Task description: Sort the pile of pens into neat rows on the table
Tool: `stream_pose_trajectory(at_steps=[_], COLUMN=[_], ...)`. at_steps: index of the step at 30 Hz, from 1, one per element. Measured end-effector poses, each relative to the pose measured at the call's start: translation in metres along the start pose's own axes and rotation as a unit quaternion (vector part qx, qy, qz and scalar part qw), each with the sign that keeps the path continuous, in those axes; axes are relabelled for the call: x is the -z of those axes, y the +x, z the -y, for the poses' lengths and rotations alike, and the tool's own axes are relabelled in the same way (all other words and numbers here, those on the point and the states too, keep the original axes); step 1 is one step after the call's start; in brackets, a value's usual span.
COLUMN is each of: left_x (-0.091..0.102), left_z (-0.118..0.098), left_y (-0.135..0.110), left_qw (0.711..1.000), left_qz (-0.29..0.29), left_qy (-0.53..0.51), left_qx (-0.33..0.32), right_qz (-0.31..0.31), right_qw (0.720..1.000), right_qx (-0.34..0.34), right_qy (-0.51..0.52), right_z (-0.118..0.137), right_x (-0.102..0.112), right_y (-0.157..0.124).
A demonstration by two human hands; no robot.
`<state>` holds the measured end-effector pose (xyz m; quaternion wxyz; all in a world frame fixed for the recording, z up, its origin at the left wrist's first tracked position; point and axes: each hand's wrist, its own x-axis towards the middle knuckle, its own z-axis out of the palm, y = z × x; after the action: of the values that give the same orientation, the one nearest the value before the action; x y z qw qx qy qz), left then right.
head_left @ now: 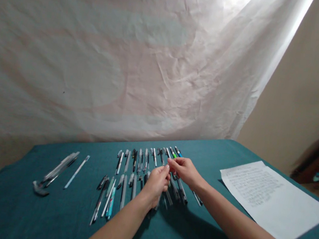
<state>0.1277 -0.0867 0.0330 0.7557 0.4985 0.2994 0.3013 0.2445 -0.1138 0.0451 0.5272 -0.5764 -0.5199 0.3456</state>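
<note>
My left hand [156, 182] and my right hand [183, 170] meet above rows of pens. The left fingers are curled closed; what they hold, if anything, is hidden. My right thumb and forefinger are pinched together at the left fingertips, and anything between them is too small to name. Behind the hands runs a far row of pens with caps, among them a white pen [120, 163] and a green-tipped pen [173, 153]. In the nearer row, left of my hands, lie a turquoise pen [111, 203] and a dark clear-barrelled pen [99, 204]. My hands hide part of this row.
A bundle of clear pens [60, 165] lies at the left of the green cloth-covered table [61, 219], with a single pale pen [77, 172] beside it. Handwritten paper sheets [279, 202] lie on the right. A creased pale sheet [111, 60] hangs behind the table.
</note>
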Motion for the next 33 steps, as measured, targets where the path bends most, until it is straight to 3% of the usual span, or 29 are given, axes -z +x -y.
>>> stream_pose_trajectory(at_steps=[11, 17, 24, 28, 33], left_x=[-0.004, -0.002, 0.002, 0.002, 0.001], left_z=[0.001, -0.003, 0.001, 0.001, -0.001], left_y=[-0.004, 0.000, 0.005, 0.004, 0.003], left_qw=[0.997, 0.999, 0.999, 0.999, 0.999], left_qz=[0.003, -0.007, -0.031, -0.028, -0.023], left_qy=[0.075, 0.041, -0.004, -0.012, -0.015], left_qx=[0.000, -0.014, -0.035, -0.031, -0.021], right_qz=[-0.023, -0.062, 0.030, 0.066, 0.082], right_qw=[0.999, 0.998, 0.978, 0.964, 0.958], right_qx=[-0.026, -0.013, -0.109, -0.109, -0.096], right_qy=[0.023, -0.003, -0.177, -0.232, -0.258], right_z=[-0.009, -0.009, -0.055, -0.076, -0.084], right_x=[0.001, 0.039, 0.092, 0.099, 0.102], right_y=[-0.001, 0.011, 0.028, 0.031, 0.032])
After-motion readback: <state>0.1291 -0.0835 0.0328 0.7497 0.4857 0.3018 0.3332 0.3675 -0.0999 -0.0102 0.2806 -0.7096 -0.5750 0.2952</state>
